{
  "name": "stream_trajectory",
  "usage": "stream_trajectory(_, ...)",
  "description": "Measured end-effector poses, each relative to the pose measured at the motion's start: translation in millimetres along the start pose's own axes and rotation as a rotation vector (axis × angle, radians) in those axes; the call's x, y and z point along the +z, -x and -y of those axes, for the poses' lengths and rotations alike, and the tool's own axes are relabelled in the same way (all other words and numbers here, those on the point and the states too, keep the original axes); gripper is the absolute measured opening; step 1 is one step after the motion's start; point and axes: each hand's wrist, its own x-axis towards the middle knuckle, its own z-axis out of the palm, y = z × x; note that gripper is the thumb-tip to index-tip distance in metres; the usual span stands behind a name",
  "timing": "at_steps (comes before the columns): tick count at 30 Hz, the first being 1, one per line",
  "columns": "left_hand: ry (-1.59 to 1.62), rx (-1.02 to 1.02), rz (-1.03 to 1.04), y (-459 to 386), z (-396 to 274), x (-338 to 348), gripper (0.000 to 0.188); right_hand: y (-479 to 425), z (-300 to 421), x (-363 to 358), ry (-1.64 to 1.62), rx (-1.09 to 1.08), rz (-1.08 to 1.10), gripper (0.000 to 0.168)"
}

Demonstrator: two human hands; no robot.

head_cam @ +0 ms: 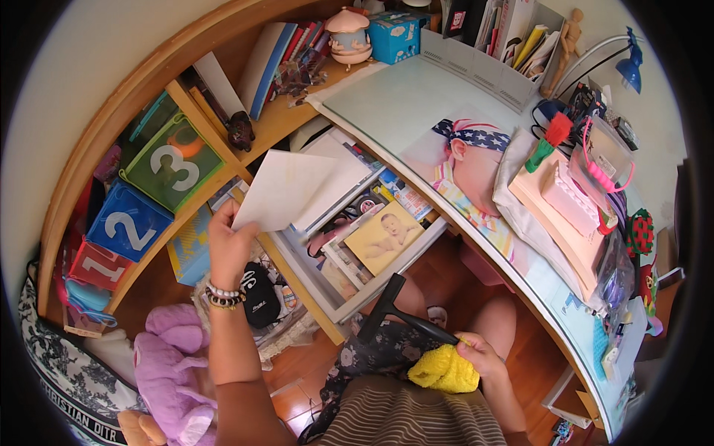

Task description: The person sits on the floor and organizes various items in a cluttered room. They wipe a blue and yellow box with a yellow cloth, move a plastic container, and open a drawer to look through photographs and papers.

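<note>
My left hand [230, 245] pinches a blank white card or sheet [284, 192] by its lower left corner, above the left side of an open desk drawer [414, 255]. Another pale sheet lies behind it, partly covered. Inside the drawer, a photo print of a baby [385, 237] rests on top of small boxes and papers. Low by my lap, my right hand [484, 358] grips a black squeegee [385, 309] by the handle together with a crumpled yellow cloth [443, 369]. The squeegee's blade points up towards the drawer's front.
Right of the drawer runs a glass-topped desk [374, 95] with a large photo print, a folded cloth and a clear plastic bucket [605, 153]. Numbered fabric bins [173, 164] fill the left shelf. A purple plush toy [170, 368] lies beside my left arm.
</note>
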Motion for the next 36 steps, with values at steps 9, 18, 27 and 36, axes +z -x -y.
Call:
stream_trajectory(9, 0.025, -0.161, 0.28, -15, -5, 37, 0.025, 3, 5, 2, -0.012, -0.048, 0.02, 0.032)
stream_trajectory(18, -1.077, 0.502, -0.007, -35, 9, 51, 0.028, 4, 0, -1, 0.011, -0.022, -0.004, 0.034)
stream_trajectory(27, -0.615, 0.461, 0.411, -4, 14, 78, 0.036, 5, 5, 0, 0.0, -0.018, -0.009, 0.034)
stream_trajectory(36, -0.637, 0.311, 0.615, 22, 25, 116, 0.033, 4, 5, -1, 0.055, -0.072, -0.022, 0.033)
